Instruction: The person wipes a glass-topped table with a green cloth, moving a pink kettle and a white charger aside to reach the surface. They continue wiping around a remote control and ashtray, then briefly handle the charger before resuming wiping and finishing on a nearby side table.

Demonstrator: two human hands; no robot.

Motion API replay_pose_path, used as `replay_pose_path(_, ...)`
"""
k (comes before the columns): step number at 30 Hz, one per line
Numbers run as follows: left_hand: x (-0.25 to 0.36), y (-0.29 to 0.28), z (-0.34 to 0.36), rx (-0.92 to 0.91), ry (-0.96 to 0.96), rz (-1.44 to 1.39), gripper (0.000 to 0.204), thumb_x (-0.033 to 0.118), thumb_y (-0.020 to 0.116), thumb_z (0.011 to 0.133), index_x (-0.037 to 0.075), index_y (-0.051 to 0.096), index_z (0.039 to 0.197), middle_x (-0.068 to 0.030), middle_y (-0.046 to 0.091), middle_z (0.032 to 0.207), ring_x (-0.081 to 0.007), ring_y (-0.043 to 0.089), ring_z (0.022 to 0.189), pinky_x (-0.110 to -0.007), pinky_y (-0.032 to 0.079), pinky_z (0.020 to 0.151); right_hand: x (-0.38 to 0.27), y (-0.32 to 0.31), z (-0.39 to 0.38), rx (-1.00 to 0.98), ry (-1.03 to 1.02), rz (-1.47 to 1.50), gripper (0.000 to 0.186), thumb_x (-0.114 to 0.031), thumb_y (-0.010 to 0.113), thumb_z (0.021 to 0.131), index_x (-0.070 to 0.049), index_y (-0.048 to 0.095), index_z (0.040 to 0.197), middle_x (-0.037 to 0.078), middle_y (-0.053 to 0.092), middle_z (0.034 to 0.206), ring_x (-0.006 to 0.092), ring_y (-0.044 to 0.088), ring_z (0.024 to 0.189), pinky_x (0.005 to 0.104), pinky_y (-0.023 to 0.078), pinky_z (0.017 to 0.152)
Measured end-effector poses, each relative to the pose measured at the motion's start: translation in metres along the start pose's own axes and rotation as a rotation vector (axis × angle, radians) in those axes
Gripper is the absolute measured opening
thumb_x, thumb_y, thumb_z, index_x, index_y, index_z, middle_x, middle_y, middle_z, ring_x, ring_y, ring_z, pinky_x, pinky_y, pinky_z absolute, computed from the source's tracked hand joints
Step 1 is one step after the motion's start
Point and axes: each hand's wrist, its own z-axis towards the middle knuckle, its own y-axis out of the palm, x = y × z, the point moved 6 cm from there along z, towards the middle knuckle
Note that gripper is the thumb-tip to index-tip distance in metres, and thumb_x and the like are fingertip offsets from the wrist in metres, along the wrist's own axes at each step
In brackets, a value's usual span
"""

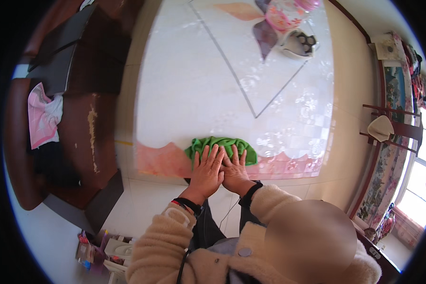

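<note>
A bunched green cloth (222,142) lies near the front edge of a table covered with a white and pink tablecloth (189,94). Both hands press down on it side by side. My left hand (207,171) rests on the cloth's left half, its fingers stretched forward. My right hand (235,171) lies flat on the right half with the fingers apart. The thumbs meet in the middle, and the undersides of both palms are hidden.
At the table's far right stand a pink and clear container (286,14) and a white dish (298,45) with dark round things in it. A worn brown sofa (90,137) with a pink and white cloth (45,116) is on the left. A wooden chair (402,130) stands on the right.
</note>
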Motion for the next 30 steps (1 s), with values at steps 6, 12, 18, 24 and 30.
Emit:
replay_pose_path(6,-0.068,-0.043,-0.039,0.005,-0.044,0.075,0.069,0.037,0.067,0.08,0.01,0.044,0.139,-0.01,0.042,0.145,-0.0309,0.037,0.135,-0.057,0.023,0.11,-0.05,-0.016,0.031,0.103,-0.2,0.065,0.06,-0.05,0.054,0.088,-0.031,0.04,0.143,0.001,0.022,0.157,0.0376,0.012,0.144,0.0705,0.004,0.108)
replay_pose_path(12,-0.084,-0.056,0.035,0.016,-0.036,0.163,0.066,0.037,0.059,0.088,0.008,0.038,0.143,-0.0105,0.04,0.146,-0.0327,0.035,0.135,-0.059,0.021,0.11,-0.014,-0.071,0.079,0.286,-0.159,-0.042,0.061,-0.053,0.058,0.084,-0.036,0.042,0.141,0.0,0.03,0.153,0.0287,0.027,0.14,0.0756,0.016,0.101)
replay_pose_path(18,-0.119,-0.091,0.147,0.116,-0.002,0.298,0.065,0.034,0.059,0.089,0.013,0.035,0.145,-0.006,0.034,0.151,-0.0299,0.031,0.138,-0.06,0.018,0.11,0.016,-0.136,0.173,0.406,-0.138,-0.064,0.064,-0.054,0.056,0.085,-0.037,0.037,0.144,0.0,0.029,0.153,0.0314,0.025,0.14,0.0794,0.017,0.096)
replay_pose_path(24,-0.15,-0.122,0.265,0.138,-0.013,0.402,0.061,0.033,0.052,0.095,0.022,0.027,0.149,-0.0004,0.028,0.155,-0.0263,0.023,0.143,-0.057,0.014,0.113,0.052,-0.2,0.263,0.538,-0.094,-0.091,0.062,-0.057,0.05,0.088,-0.04,0.032,0.146,-0.001,0.025,0.155,0.0308,0.022,0.142,0.0801,0.016,0.096)
replay_pose_path(30,-0.175,-0.148,0.351,0.201,0.024,0.512,0.055,0.041,0.046,0.097,0.027,0.031,0.148,0.0038,0.03,0.154,-0.0233,0.024,0.143,-0.055,0.014,0.114,0.075,-0.247,0.327,0.444,-0.015,-0.06,0.063,-0.058,0.04,0.094,-0.031,0.027,0.149,0.005,0.017,0.158,0.0347,0.015,0.144,0.0744,0.01,0.103)
